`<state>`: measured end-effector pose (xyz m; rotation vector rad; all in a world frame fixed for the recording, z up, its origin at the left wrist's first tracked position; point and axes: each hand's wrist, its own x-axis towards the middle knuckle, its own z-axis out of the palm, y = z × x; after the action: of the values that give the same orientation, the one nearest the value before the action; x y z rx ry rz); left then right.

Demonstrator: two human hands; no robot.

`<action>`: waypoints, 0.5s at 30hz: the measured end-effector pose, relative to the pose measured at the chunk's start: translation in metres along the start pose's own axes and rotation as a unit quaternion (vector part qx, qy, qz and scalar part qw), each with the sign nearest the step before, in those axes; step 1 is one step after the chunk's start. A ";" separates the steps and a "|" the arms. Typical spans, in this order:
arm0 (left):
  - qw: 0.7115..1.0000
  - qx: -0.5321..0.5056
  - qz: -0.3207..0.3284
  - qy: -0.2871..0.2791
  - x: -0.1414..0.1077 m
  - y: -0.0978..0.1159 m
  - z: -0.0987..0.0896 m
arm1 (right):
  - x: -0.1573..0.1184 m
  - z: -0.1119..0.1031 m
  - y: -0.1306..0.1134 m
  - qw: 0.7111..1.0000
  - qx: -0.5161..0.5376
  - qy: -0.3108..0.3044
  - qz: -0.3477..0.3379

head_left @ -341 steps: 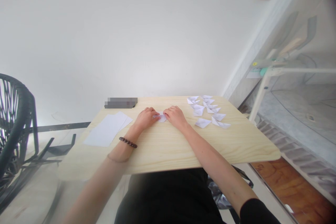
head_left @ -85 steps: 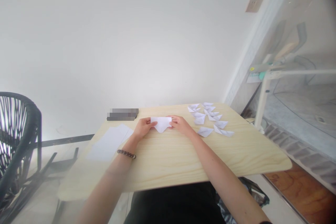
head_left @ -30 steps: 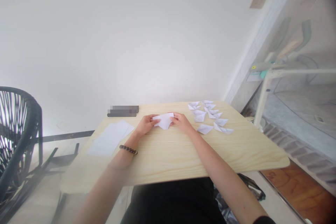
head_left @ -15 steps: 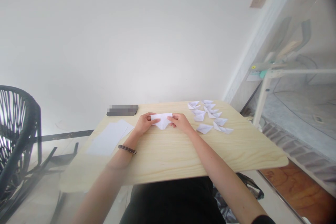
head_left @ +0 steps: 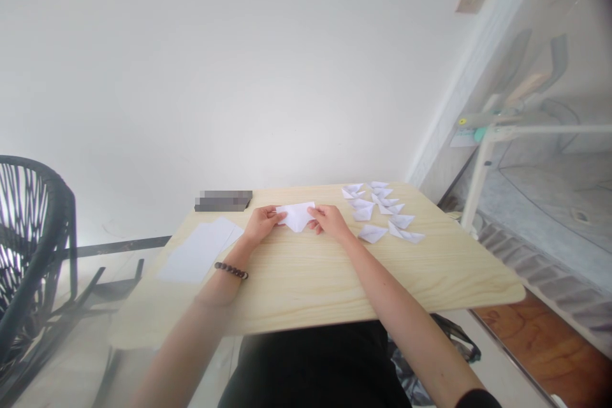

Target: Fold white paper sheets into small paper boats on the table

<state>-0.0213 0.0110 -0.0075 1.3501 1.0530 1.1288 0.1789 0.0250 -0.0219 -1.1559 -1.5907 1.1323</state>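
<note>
Between my two hands is a white folded paper, straight along its top edge and narrowing to a point at the bottom. My left hand pinches its left end, thumb in front. The right end is gripped by my right hand between thumb and fingers, with the lower fingers curled beneath. The paper is held just above the wooden table. To the right lie several folded paper boats in loose rows. Flat white sheets overlap on the left, near my left forearm.
A dark flat object, partly blurred out, lies at the table's back left edge. A black woven chair stands to the left. Behind the table rises a white wall. A white metal frame stands at the right.
The folded paper has tilted slightly, its right end a little higher, and its lower point has shifted right. Both hands keep their grip, with the left thumb drawn slightly outward.
</note>
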 end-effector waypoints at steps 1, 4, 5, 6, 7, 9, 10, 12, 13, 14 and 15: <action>1.000 0.003 -0.002 0.007 -0.001 0.001 0.000 | 0.000 0.000 -0.001 1.000 -0.005 0.002 -0.001; 0.999 0.042 0.001 0.023 -0.004 0.004 0.001 | -0.003 0.001 -0.004 0.999 -0.033 0.000 -0.014; 0.998 0.064 0.005 0.028 -0.005 0.005 0.002 | -0.004 0.002 -0.006 0.999 -0.044 -0.001 -0.022; 0.995 0.088 0.009 0.035 -0.005 0.006 0.003 | -0.006 0.003 -0.007 0.998 -0.055 0.000 -0.029; 0.993 0.107 0.014 0.042 -0.006 0.007 0.004 | -0.007 0.004 -0.008 0.997 -0.063 -0.002 -0.037; 0.990 0.132 0.021 0.051 -0.007 0.007 0.006 | -0.009 0.005 -0.009 0.996 -0.073 -0.012 -0.046; 0.989 0.138 0.023 0.051 -0.007 0.008 0.007 | -0.010 0.005 -0.010 0.996 -0.076 -0.020 -0.049; 0.988 0.147 0.021 0.042 -0.007 0.008 0.007 | -0.010 0.005 -0.010 0.995 -0.082 -0.031 -0.051; 0.988 0.149 0.020 0.037 -0.007 0.008 0.007 | -0.010 0.005 -0.010 0.995 -0.084 -0.033 -0.051; 0.988 0.149 0.019 0.031 -0.008 0.008 0.006 | -0.010 0.004 -0.010 0.995 -0.086 -0.032 -0.051; 0.989 0.146 0.018 0.025 -0.007 0.008 0.006 | -0.010 0.004 -0.009 0.995 -0.086 -0.028 -0.049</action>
<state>-0.0170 0.0020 -0.0001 1.5815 1.2709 1.0693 0.1756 0.0135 -0.0150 -1.1500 -1.7963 0.9866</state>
